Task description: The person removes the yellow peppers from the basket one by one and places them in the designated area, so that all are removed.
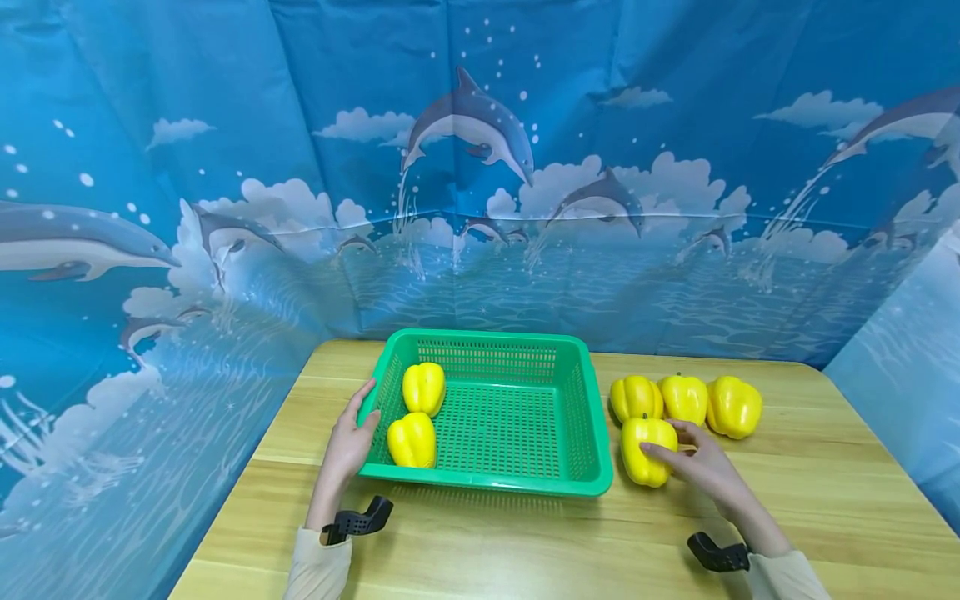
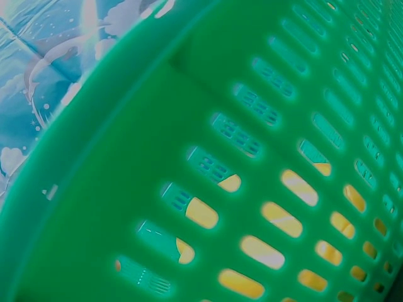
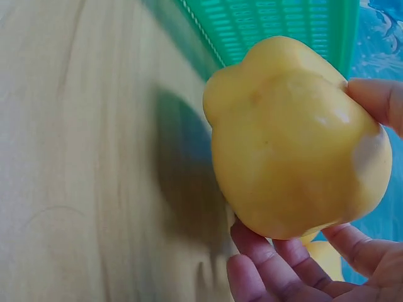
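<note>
**Yellow pepper gripped beside the green basket**

While the green plastic basket point(image 1: 592, 433) is steadied on the wooden table point(image 1: 825, 500), a yellow bell pepper point(image 1: 647, 450) is held just right of the basket's right wall. In the head view the pepper is seen standing roughly upright on the table, its long axis near vertical and its lobed end turned toward the camera; whether its base is touching the wood cannot be told for certain. In the right wrist view the pepper point(image 3: 296, 138) is shown filling the frame, with the basket's mesh wall close behind it.

The right hand point(image 1: 701, 467) is reached forward and to the left from the sleeve, the forearm laid low over the table. Its fingers point(image 3: 277, 264) are curled under and around the pepper, and another fingertip is pressed against the pepper's far side, so the fruit is gripped.

The left hand point(image 1: 351, 442) is stretched forward along the basket's left wall, the palm turned toward the plastic. Its fingers are kept fairly straight and laid against the rim and wall, not wrapped around them. In the left wrist view only the slotted wall point(image 2: 189, 126) is seen at close range, with yellow showing through the slots.

Two yellow peppers point(image 1: 417, 412) are lying inside the basket at its left side. Three more peppers point(image 1: 684, 400) are lined up on the table behind the gripped one.
</note>
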{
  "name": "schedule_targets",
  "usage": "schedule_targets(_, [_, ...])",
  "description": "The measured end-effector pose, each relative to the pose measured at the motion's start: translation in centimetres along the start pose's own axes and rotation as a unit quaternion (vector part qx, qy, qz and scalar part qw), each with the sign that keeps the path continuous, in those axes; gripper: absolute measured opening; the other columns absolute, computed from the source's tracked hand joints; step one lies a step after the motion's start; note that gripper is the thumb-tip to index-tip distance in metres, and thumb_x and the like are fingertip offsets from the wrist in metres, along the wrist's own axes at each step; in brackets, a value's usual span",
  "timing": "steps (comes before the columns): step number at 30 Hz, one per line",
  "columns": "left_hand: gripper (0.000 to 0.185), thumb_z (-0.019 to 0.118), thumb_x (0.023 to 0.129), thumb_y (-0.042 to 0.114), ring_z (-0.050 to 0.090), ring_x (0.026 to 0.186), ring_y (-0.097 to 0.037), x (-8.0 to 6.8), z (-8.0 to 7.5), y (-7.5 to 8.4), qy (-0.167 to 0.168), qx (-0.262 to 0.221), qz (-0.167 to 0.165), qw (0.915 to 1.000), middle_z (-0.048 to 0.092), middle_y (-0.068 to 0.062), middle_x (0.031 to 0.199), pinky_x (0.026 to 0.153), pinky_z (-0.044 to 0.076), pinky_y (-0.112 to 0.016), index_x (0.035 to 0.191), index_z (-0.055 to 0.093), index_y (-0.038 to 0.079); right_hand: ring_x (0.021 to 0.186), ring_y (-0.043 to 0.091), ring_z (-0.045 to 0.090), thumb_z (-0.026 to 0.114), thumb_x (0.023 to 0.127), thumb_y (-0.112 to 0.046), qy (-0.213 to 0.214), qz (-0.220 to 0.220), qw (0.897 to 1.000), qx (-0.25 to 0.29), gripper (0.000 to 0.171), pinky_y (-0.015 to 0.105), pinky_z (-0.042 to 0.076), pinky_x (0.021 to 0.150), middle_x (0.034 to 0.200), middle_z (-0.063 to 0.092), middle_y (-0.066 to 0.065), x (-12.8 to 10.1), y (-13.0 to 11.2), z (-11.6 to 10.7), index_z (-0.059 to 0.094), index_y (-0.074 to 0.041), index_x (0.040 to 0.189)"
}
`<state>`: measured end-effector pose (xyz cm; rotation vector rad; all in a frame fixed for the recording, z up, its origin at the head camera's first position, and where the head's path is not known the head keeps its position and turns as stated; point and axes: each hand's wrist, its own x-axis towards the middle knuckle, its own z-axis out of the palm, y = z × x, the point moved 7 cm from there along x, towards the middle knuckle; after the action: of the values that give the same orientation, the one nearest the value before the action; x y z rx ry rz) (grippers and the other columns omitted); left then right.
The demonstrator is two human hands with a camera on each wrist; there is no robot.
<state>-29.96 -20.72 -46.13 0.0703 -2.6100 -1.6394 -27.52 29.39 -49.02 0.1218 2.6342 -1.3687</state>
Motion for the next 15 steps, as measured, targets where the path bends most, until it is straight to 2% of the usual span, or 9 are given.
schedule_targets(5, [0.051,0.043,0.102,0.016,0.028,0.134,-0.041,0.00,-0.01,0.01,0.001,-0.001,0.000,1.0000,0.023,-0.013,0.153,0.102,0.026,-0.060,0.150,0.028,0.024,0.110,0.039,0.048,0.065,0.087,-0.047,-0.005,0.006,1.000,0.000,0.085,0.035,0.048,0.073,0.133,0.039,0.030,0.13,0.49,0.25,0.029,0.006,0.142])
schedule_targets(12, [0.051,0.044,0.101,0.015,0.029,0.132,-0.043,-0.06,-0.11,0.11,0.006,0.001,0.006,1.0000,0.024,-0.016,0.153,0.100,0.027,-0.062,0.150,0.029,0.022,0.115,0.045,0.043,0.063,0.087,-0.049,-0.015,0.011,1.000,-0.010,0.087,0.046,0.046,0.082,0.135,0.034,0.033,0.03,0.65,0.35,0.026,0.007,0.143])
schedule_targets(15, [0.051,0.044,0.102,0.014,0.028,0.133,-0.042,-0.08,-0.13,0.13,0.007,-0.003,0.005,1.0000,0.024,-0.015,0.153,0.101,0.026,-0.062,0.150,0.029,0.021,0.115,0.045,0.043,0.063,0.087,-0.049,-0.017,0.013,1.000,-0.013,0.087,0.046,0.046,0.082,0.135,0.034,0.034,-0.14,0.85,0.42,0.027,0.007,0.142])
